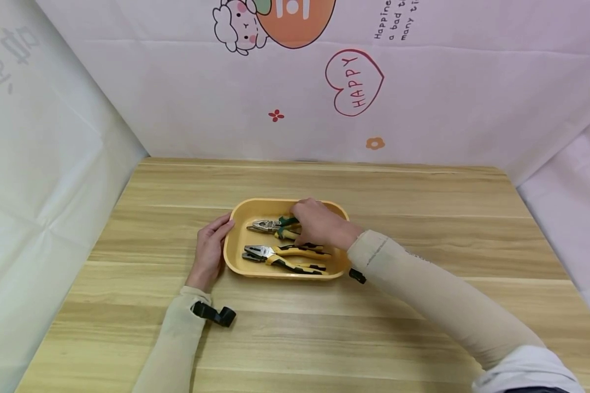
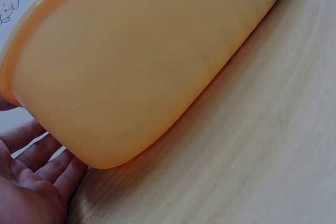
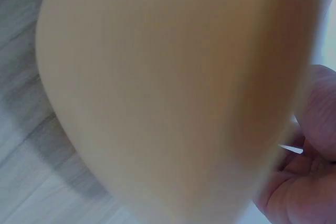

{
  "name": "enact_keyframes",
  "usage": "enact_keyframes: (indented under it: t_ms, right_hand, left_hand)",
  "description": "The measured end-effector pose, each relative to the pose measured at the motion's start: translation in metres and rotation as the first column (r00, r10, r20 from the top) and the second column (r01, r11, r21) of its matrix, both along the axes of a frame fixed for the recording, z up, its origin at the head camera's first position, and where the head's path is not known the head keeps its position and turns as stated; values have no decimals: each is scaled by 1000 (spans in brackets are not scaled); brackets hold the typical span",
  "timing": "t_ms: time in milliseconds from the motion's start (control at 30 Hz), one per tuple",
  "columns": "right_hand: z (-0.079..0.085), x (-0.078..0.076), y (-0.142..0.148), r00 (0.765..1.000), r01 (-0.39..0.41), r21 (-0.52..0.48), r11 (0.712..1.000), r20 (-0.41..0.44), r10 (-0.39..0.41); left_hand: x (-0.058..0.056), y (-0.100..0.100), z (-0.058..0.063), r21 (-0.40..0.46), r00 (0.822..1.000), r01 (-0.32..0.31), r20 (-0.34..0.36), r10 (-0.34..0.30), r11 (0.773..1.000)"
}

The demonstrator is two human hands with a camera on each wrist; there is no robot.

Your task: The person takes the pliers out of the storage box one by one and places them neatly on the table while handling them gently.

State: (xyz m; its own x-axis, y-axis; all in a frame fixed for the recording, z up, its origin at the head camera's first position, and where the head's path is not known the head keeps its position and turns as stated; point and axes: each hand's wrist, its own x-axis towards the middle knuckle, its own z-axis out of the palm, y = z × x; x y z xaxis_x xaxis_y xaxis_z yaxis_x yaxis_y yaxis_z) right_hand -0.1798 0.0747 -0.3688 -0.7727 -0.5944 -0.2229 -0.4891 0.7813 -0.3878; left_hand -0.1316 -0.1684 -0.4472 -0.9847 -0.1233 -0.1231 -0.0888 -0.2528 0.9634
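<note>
A yellow plastic tub (image 1: 287, 276) with rounded corners stands on the table. At its left end is my left hand (image 1: 208, 251), thumb over the rim and fingers along the outer wall; the left wrist view shows those fingers (image 2: 65, 174) close under the tub's end. My right hand (image 1: 319, 224) reaches in over the right end and grips the handles of green-handled pliers (image 1: 266, 225), partly hiding them. Nearer the front of the tub lie combination pliers with yellow-and-black handles (image 1: 300, 251), jaws to the left. In the right wrist view, the tub wall (image 3: 152, 87) hides the pliers.
The wood-grain table (image 1: 295, 338) extends around the tub. A printed white cloth (image 1: 201, 109) hangs behind its far edge, with more cloth at both sides. Each wrist wears a black camera mount, the left one (image 1: 213, 314) beside the sleeve.
</note>
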Motion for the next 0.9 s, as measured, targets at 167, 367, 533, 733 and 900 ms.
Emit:
enact_keyframes:
  t_ms: [167, 367, 533, 733, 900]
  right_hand:
    - [-3, 1, 1, 998, 53, -33, 998, 20, -52]
    - [-4, 0, 2, 998, 61, -36, 997, 28, -60]
    - [-3, -1, 3, 996, 64, -12, 998, 55, -63]
    - [-1, -3, 3, 990, 92, 27, 995, 102, -94]
    - [0, -3, 5, 988, 103, 13, 995, 111, -104]
  left_hand:
    - [0, 0, 0, 14, 1000, -9, 7, 9, 1000]
    - [1, 0, 0, 18, 1000, -15, 19, 15, 1000]
    - [1, 0, 0, 16, 1000, -13, 17, 13, 1000]
    - [1, 0, -1, 16, 1000, -9, 15, 9, 1000]
    - [1, 0, 0, 10, 1000, 0, 13, 0, 1000]
